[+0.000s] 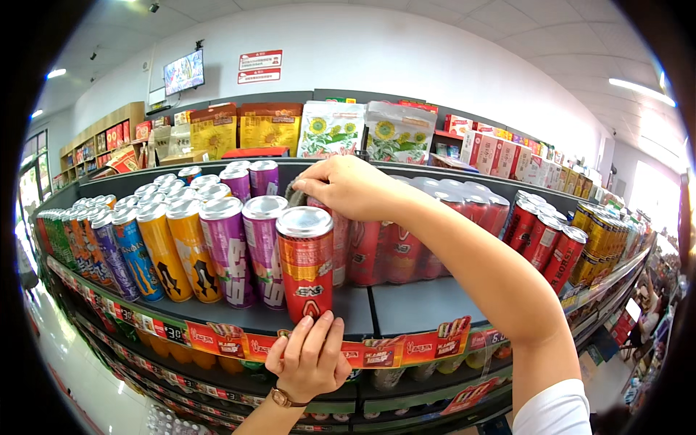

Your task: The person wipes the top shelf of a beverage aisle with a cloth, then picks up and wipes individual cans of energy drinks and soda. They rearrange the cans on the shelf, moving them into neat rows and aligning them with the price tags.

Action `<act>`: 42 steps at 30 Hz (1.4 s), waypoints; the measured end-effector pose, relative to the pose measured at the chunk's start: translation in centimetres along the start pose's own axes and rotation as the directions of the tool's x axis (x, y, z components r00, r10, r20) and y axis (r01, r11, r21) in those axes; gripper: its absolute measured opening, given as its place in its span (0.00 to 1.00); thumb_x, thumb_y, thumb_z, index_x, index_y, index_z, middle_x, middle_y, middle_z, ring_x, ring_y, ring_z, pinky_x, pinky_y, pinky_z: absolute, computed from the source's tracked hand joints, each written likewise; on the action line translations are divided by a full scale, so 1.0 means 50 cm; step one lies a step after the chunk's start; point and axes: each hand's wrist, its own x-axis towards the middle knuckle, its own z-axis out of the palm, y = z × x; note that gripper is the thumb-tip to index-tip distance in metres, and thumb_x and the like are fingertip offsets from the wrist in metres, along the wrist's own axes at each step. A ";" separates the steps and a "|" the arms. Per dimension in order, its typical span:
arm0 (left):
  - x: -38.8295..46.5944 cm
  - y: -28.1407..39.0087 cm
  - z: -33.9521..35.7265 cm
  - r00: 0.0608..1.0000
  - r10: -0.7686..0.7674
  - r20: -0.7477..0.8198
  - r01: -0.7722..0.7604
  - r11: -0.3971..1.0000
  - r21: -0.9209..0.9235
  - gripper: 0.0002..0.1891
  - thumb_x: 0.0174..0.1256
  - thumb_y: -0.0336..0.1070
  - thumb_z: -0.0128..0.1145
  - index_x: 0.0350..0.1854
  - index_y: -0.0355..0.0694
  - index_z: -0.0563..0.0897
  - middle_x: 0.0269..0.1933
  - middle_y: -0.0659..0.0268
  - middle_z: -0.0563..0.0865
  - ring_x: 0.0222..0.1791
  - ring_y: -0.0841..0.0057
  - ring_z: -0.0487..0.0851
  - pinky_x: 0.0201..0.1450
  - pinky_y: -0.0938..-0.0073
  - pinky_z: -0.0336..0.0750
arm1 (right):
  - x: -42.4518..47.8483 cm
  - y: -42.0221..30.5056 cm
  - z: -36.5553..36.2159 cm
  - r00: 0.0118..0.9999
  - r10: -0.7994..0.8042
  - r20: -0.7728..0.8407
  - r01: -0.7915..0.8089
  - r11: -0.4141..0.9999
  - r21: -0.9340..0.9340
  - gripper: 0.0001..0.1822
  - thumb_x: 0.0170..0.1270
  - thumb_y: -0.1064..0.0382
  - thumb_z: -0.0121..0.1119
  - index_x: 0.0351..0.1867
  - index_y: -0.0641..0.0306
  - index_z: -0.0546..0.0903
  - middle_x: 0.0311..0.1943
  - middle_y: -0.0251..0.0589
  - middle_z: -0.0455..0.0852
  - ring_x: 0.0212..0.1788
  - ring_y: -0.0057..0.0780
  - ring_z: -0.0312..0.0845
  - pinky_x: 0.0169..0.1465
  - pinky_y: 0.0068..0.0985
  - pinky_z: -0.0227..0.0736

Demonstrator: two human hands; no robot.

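A tall red drink can [305, 266] with a gold band stands near the shelf's front edge. My left hand [312, 356], a watch on its wrist, rests at the price strip below it. Its fingertips meet the lower front of the can, and it grips nothing that I can see. My right hand [348, 182] reaches over behind that can, pinching a grey cloth [295, 190]. Under its palm another red can is partly hidden. Purple cans [224, 250] stand to the left, and shrink-wrapped red cans [399, 250] sit behind my right forearm.
Orange cans [191, 250] and a blue can [138, 255] line the left side. Red cans [533, 239] and gold cans [592, 239] stand at right. A dark ledge [304, 163] backs the shelf, with snack pouches [331, 130] above. Lower shelves hold bottles.
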 end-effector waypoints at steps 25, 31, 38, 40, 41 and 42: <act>0.006 0.007 0.007 1.000 0.018 0.008 -0.018 1.000 -0.015 0.21 0.70 0.43 0.39 0.52 0.44 0.85 0.58 0.66 0.84 0.61 0.68 0.77 0.69 0.60 0.56 | -0.049 0.197 -0.101 0.952 0.278 0.127 -0.226 0.920 -0.321 0.21 0.76 0.54 0.46 0.47 0.72 0.83 0.45 0.59 0.86 0.51 0.51 0.82 0.58 0.41 0.73; 0.006 0.006 0.007 1.000 -0.009 0.000 0.009 1.000 -0.020 0.19 0.66 0.40 0.44 0.49 0.47 0.87 0.56 0.70 0.86 0.58 0.72 0.78 0.66 0.64 0.57 | -0.212 0.326 -0.222 0.817 0.577 0.009 -0.447 0.642 -0.623 0.15 0.69 0.61 0.49 0.40 0.70 0.84 0.40 0.59 0.87 0.46 0.52 0.84 0.53 0.41 0.76; 0.004 0.001 0.003 1.000 0.003 0.027 -0.002 0.999 -0.036 0.20 0.70 0.41 0.41 0.54 0.44 0.84 0.59 0.66 0.84 0.62 0.69 0.76 0.70 0.61 0.56 | -0.254 0.261 -0.242 0.742 0.668 -0.058 -0.475 0.463 -0.748 0.13 0.57 0.71 0.52 0.36 0.77 0.86 0.37 0.65 0.86 0.42 0.56 0.86 0.45 0.43 0.79; 0.009 0.002 0.000 1.000 0.007 0.026 -0.006 0.999 -0.049 0.20 0.70 0.42 0.41 0.54 0.44 0.84 0.59 0.67 0.84 0.62 0.69 0.76 0.70 0.61 0.56 | -0.269 0.247 -0.244 0.740 0.668 -0.075 -0.474 0.440 -0.763 0.13 0.56 0.71 0.52 0.35 0.77 0.86 0.37 0.65 0.86 0.41 0.56 0.86 0.45 0.44 0.79; 0.010 0.003 0.002 1.000 0.006 0.026 -0.005 0.999 -0.054 0.20 0.70 0.42 0.41 0.54 0.44 0.84 0.59 0.67 0.84 0.62 0.69 0.76 0.70 0.61 0.56 | -0.275 0.239 -0.243 0.740 0.668 -0.081 -0.471 0.428 -0.771 0.12 0.56 0.71 0.52 0.34 0.77 0.86 0.37 0.65 0.86 0.41 0.56 0.86 0.45 0.44 0.79; 0.006 0.006 0.007 1.000 0.003 0.029 -0.001 0.998 -0.056 0.20 0.70 0.42 0.41 0.54 0.44 0.84 0.59 0.67 0.84 0.62 0.70 0.76 0.69 0.62 0.56 | -0.289 0.227 -0.236 0.751 0.647 -0.132 -0.501 0.428 -0.752 0.12 0.57 0.70 0.51 0.33 0.76 0.85 0.37 0.65 0.86 0.42 0.56 0.85 0.46 0.44 0.79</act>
